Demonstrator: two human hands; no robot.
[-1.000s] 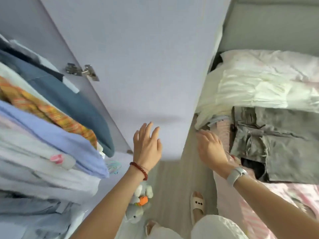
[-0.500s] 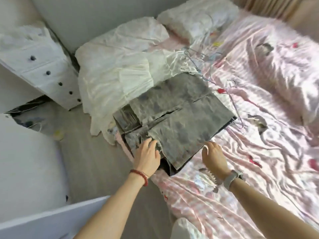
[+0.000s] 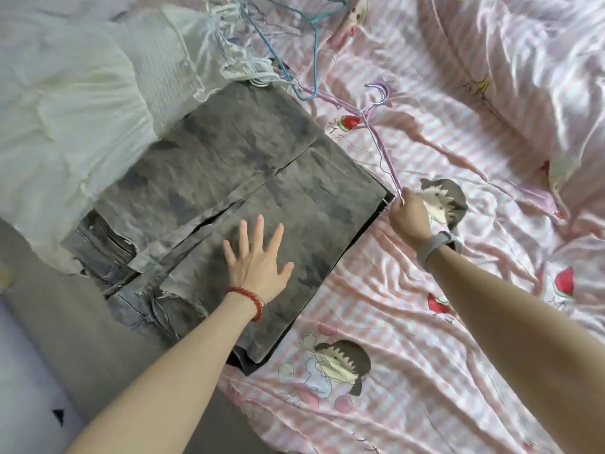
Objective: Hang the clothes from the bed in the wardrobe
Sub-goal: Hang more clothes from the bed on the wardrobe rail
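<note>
1. The right hand pinches the lower end of a thin pale purple wire hanger; the fingers are curled around the wire, so this hand is grasping it.
2. From the grip, the hanger goes up and away from the person, and its hook lies at the far end on the pink striped satin bed sheet with cartoon prints.
3. Just to the left of the grip lies the folded grey mottled denim garment, flat on the edge of the bed; its corner is just beside the gripping fingers.
4. The left hand lies flat on this grey garment with fingers straight and spread. It is released and holds nothing.
5. Beyond the hanger's hook, a tangle of other wire hangers, blue and white, lies on the sheet.
6. Far left of the grip, a crumpled white thin garment lies against the grey one.
</note>
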